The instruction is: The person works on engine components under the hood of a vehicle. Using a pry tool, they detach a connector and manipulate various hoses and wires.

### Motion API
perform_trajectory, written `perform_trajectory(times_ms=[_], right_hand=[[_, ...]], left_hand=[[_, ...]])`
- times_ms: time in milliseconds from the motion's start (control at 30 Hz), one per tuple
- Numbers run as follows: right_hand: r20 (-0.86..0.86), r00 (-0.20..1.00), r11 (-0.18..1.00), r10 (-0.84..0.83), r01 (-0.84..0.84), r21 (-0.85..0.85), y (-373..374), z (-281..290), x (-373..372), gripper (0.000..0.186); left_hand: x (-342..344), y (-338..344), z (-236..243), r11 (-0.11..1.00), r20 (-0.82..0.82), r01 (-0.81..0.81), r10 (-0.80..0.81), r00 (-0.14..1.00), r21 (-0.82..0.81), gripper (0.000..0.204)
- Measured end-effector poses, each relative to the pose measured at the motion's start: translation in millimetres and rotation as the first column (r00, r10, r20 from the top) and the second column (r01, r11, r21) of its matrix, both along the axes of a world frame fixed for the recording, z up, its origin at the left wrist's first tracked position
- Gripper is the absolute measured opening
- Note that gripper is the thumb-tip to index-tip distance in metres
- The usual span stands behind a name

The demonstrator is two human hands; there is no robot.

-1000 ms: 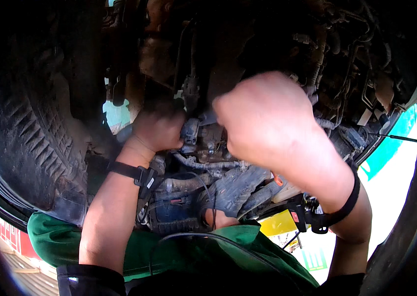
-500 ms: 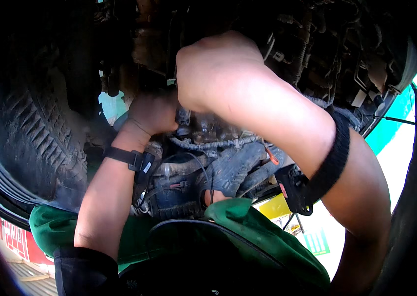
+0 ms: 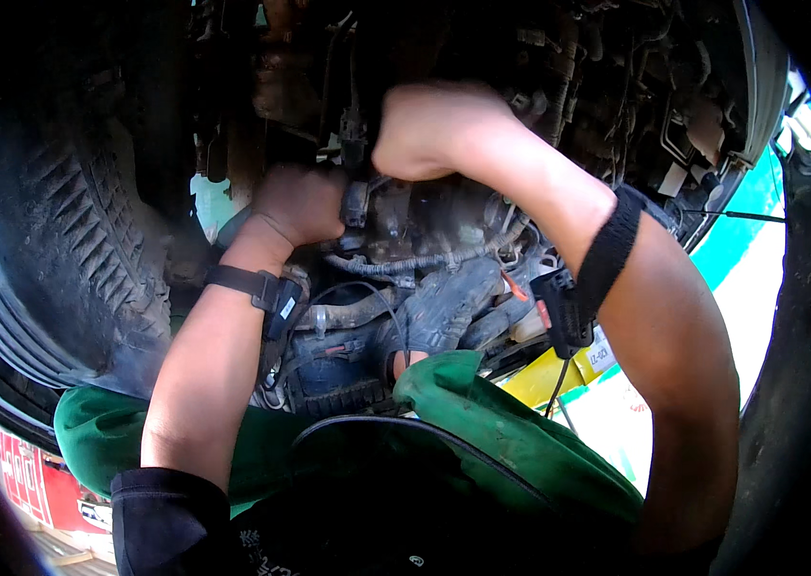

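Note:
Both my arms reach into a dirty vehicle engine compartment. My left hand (image 3: 300, 204) is curled closed beside a dark upright fitting (image 3: 355, 204); anything in its fingers is hidden. Up and to the right, my right hand (image 3: 439, 130) makes a fist, its back toward me and slightly blurred. Its fingertips and whatever they grip are out of sight. Between and below the hands lie grimy metal engine parts (image 3: 425, 216) and a grey wrapped wiring harness (image 3: 405, 266). Black straps with small devices circle both my forearms.
A large ribbed tyre (image 3: 79, 259) stands at the left. Nearer me are a hose (image 3: 357, 309), a thin black cable (image 3: 391, 305) and an orange-red piece (image 3: 514, 286). Dark pipes and wires (image 3: 564, 86) fill the upper right. Green cloth (image 3: 482, 418) covers my legs.
My right hand has moved right and slightly down, away from my left hand, uncovering the dark fitting between them. The left hand has stayed nearly in place.

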State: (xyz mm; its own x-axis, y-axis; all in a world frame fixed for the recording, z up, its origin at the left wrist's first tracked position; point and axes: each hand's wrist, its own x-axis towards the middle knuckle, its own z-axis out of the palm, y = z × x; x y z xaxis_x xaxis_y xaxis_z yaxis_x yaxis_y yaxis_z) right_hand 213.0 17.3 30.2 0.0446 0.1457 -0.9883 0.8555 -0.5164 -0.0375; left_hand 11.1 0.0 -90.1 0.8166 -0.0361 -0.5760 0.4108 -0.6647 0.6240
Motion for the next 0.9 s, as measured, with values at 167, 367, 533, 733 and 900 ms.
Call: perform_trajectory(times_ms=[167, 367, 533, 733, 900], right_hand=[[0.033, 0.998, 0.993, 0.048, -0.051, 0.103, -6.8, 0.1, -2.4, 0.035], [0.049, 0.988, 0.982, 0.146, -0.151, 0.117, 4.1, 1.5, -18.1, 0.032], [0.175, 0.976, 0.991, -0.129, 0.133, -0.008, -20.2, 9.8, -5.3, 0.036], [0.189, 0.955, 0.973, -0.229, 0.230, 0.015, -37.8, 7.1, -3.0, 0.039], [0.208, 0.930, 0.953, -0.303, 0.301, 0.044, -50.2, 4.4, -4.2, 0.033]], left_hand=[[3.5, 1.8, 6.9, 1.000, -0.050, -0.001, 0.000, 0.999, -0.011, 0.029], [2.1, 2.0, 6.0, 0.999, 0.013, -0.032, 0.032, 0.999, -0.015, 0.032], [-1.6, -2.3, 0.6, 0.999, 0.027, -0.031, 0.030, 0.999, 0.026, 0.030], [-5.7, -5.4, -5.3, 0.998, 0.081, -0.042, 0.038, 0.996, 0.048, 0.029], [-7.3, -6.6, -8.3, 0.997, 0.124, -0.053, 0.046, 0.991, 0.050, 0.029]])
